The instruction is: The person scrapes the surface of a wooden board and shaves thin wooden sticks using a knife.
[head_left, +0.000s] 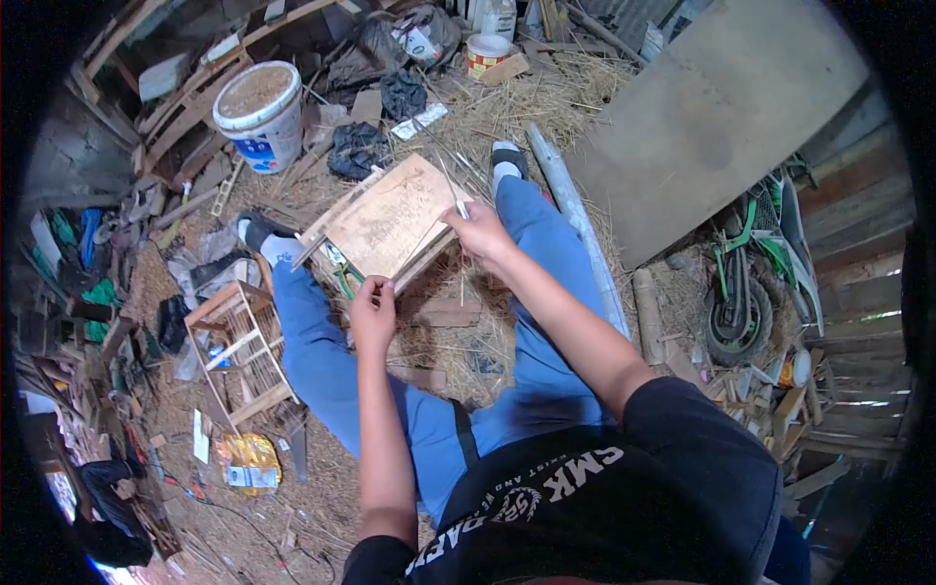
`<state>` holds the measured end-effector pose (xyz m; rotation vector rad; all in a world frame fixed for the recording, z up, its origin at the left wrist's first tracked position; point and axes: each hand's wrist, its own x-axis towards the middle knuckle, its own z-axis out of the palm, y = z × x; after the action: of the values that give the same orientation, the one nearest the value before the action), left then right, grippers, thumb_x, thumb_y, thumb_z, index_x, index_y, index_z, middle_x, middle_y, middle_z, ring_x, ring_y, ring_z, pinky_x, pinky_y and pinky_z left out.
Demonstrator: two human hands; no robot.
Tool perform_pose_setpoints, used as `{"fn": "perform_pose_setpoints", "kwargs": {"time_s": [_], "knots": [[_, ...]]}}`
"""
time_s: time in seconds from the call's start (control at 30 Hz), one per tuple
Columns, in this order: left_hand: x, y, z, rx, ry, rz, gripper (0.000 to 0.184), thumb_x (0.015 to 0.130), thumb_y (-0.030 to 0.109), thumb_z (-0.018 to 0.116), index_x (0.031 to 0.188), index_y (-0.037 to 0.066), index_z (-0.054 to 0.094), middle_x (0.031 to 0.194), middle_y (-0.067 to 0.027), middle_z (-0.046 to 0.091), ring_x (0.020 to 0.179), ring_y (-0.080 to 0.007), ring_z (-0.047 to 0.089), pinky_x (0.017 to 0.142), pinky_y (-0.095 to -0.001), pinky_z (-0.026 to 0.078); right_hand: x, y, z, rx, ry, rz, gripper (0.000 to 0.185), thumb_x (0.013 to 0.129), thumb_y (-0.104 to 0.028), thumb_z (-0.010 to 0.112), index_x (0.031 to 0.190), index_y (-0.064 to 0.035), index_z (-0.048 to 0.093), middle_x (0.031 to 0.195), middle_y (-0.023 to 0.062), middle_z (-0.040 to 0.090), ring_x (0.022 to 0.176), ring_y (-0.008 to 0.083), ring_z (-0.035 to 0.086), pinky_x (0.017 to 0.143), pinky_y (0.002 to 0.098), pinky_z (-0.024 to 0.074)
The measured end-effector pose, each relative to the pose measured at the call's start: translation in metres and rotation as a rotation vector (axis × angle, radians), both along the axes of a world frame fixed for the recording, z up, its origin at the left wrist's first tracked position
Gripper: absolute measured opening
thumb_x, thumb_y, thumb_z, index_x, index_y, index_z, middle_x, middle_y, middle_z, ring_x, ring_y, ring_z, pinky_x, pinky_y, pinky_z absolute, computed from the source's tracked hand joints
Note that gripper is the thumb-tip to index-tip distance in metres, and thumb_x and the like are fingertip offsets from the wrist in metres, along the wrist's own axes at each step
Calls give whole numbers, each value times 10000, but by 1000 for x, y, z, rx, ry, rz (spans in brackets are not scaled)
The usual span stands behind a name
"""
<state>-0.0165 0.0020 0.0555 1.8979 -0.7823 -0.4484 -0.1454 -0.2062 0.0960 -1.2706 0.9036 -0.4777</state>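
Note:
Between my spread legs stands a low wooden workpiece with a flat light board point(395, 214) on top. My right hand point(473, 229) is closed at the board's right edge around a small pale tool, maybe a knife or pencil, whose tip points up and left. At the board's near left corner is my left hand point(372, 310), its fingers pinched together; whatever they hold is too small to make out. Just left of the board, green-handled pliers or scissors point(343, 278) lie partly hidden below its edge.
A slatted wooden cage point(242, 351) stands by my left leg. Beyond it is a white bucket point(260, 117). A large sheet point(717, 117) leans at the right above a green motorbike point(756, 263). A grey pole point(575, 224) lies beside my right leg.

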Motion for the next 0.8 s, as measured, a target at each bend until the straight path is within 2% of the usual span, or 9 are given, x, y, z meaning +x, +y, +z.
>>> {"fn": "perform_pose_setpoints", "kwargs": {"time_s": [0.1,0.13,0.23,0.37,0.4,0.6,0.63,0.7,0.8], "knots": [[18,9,-40,103,-170,15,143,946,168,646,938,28,676,765,-122,698,698,-230,682,638,-363,509,2,0,-48,41,169,-15,269,1007,-320,636,984,-66,547,606,-30,447,432,84,377,389,277,260],[23,12,-44,182,-160,15,149,934,190,637,950,50,688,814,-164,717,751,-315,714,681,-408,532,2,6,-55,83,185,-56,270,1036,-331,586,1005,-87,475,605,-22,422,403,109,371,373,287,271],[35,10,-51,229,-77,45,162,926,214,636,907,59,678,783,-157,705,745,-352,702,665,-437,525,3,16,-77,107,99,-21,248,1059,-318,546,1069,-89,453,611,-18,428,394,114,375,367,293,293],[47,2,-54,348,-92,12,180,918,228,644,888,53,671,765,-158,695,732,-374,687,653,-450,517,16,20,-106,-9,156,11,257,1044,-291,552,1039,-47,632,653,-3,516,461,100,439,417,313,336],[46,4,-55,327,-101,9,180,914,229,653,880,53,669,760,-158,690,723,-378,680,647,-451,514,15,17,-115,-67,244,54,302,1044,-299,533,1066,-17,642,695,72,600,538,202,561,519,363,448],[51,8,-53,258,-57,41,170,902,221,682,860,57,661,753,-156,685,704,-372,673,639,-453,510,27,17,-130,-407,385,102,404,1031,-340,516,988,45,633,921,296,662,907,457,648,844,481,484],[51,8,-51,247,-50,37,165,901,216,686,860,58,660,757,-155,687,705,-369,675,639,-453,510,29,19,-130,-405,390,108,404,1031,-340,516,988,45,633,921,296,662,907,457,648,844,481,484],[48,8,-52,260,-44,55,162,902,216,686,868,59,663,761,-153,689,709,-368,677,640,-452,510,30,23,-132,-530,372,49,423,1059,-343,502,945,49,615,713,116,583,695,179,552,695,387,471],[46,6,-54,253,-58,77,154,904,212,685,881,60,667,769,-153,692,722,-370,680,644,-450,512,29,21,-135,-496,402,79,418,1057,-339,502,963,51,617,705,128,575,693,186,549,698,387,470]]}}
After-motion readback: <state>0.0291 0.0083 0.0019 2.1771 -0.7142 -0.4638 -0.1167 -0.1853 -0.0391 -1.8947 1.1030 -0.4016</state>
